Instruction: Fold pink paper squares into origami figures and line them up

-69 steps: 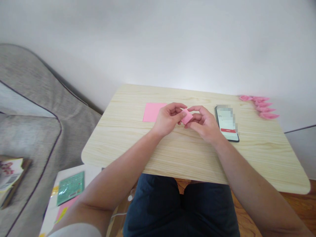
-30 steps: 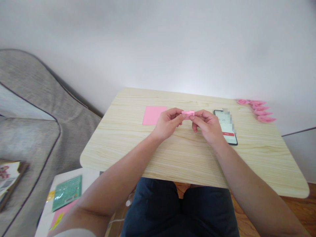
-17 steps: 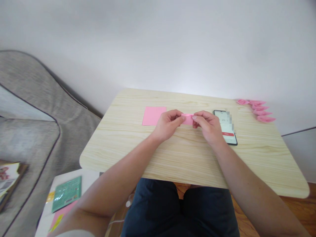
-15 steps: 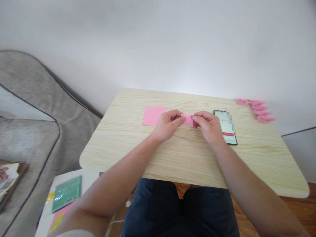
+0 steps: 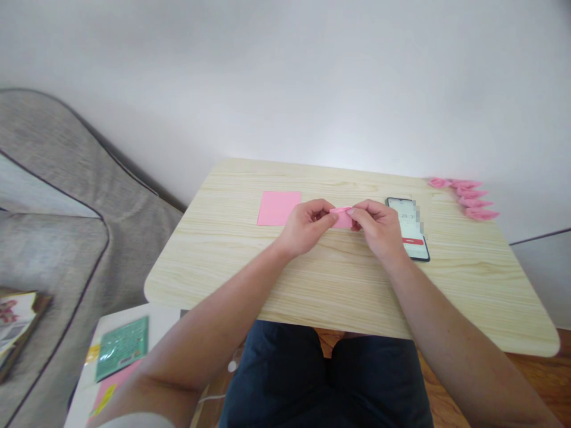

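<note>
A small folded piece of pink paper (image 5: pixel 342 219) is pinched between both hands above the table. My left hand (image 5: pixel 307 226) grips its left side with thumb and fingers. On the other side, my right hand (image 5: pixel 377 226) has its thumb pressed on the upper right edge; its fingertips are partly hidden behind the paper. Just left of my left hand lies a flat pink square sheet (image 5: pixel 277 208), its right part covered by that hand. A phone with a lit screen (image 5: pixel 408 229) rests on the table beside my right hand.
Several folded pink paper flowers (image 5: pixel 475 201) lie at the back right of the wooden table (image 5: pixel 339 285). At lower left, a green packet (image 5: pixel 122 348) sits on a white surface. A grey sofa (image 5: pixel 129 238) stands to the left, and a white wall (image 5: pixel 312 89) borders the table's back.
The folded paper has shifted and tilted slightly between my fingers, with more of its front face showing. Both hands keep hold of it in nearly the same place.
</note>
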### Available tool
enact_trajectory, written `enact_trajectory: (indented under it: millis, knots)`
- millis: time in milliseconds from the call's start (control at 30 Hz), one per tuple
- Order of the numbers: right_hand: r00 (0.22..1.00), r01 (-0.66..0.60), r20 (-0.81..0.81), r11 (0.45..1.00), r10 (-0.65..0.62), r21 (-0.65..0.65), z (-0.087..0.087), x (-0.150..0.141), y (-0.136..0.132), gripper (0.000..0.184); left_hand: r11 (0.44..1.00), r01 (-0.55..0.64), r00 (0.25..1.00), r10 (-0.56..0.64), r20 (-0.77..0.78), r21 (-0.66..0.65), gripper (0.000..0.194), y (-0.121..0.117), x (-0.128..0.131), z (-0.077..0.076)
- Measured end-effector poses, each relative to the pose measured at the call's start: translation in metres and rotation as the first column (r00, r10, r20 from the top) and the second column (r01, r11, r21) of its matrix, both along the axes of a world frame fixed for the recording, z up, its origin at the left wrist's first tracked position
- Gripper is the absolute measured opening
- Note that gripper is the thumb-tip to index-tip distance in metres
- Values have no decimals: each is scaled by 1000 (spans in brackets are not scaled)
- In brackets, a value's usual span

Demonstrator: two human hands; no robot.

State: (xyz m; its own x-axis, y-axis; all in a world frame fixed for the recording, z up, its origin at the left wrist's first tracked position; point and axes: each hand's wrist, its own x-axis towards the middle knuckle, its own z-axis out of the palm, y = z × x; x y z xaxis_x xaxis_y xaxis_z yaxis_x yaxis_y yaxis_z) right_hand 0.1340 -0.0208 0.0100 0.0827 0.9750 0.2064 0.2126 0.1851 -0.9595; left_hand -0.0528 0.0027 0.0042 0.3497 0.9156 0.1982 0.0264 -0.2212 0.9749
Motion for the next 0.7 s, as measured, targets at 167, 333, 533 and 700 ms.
enact_trajectory:
  millis: [167, 333, 533, 700]
  knots:
    - [999, 6, 33, 1000, -6, 1, 1, 0, 0, 18, 1000, -1, 1000, 1, -9, 15, 16, 0, 0, 0]
    - [1000, -8, 2, 1000, 8, -13, 1, 0, 0, 16, 1000, 0, 1000, 1, -17, 17, 16, 0, 0, 0]
    - [999, -25, -41, 1000, 24, -13, -3, 1, 2, 7, 1000, 20, 999, -20, -41, 6, 17, -1, -1, 1]
    - [1000, -7, -4, 1000, 7, 14, -2, 0, 1, 10, 999, 42, 999, -42, -32, 9, 17, -2, -1, 1]
